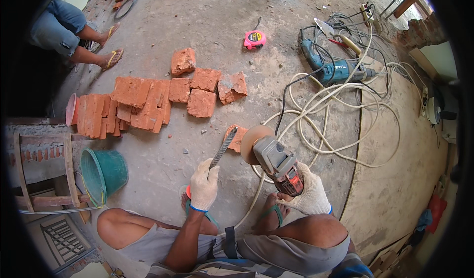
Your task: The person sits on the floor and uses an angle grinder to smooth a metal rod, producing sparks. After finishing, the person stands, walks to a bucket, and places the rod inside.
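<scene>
Clasping ribbed metal rod: left grip, gloved; rod's far end near brick piece on concrete floor. Right grip, gloved: wrapped around angle grinder, brown disc near rod. Green bucket, left.

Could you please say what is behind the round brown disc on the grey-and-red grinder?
Left of the disc, a small orange-red brick piece shows on the grey concrete floor; whatever is directly behind is covered.
</scene>
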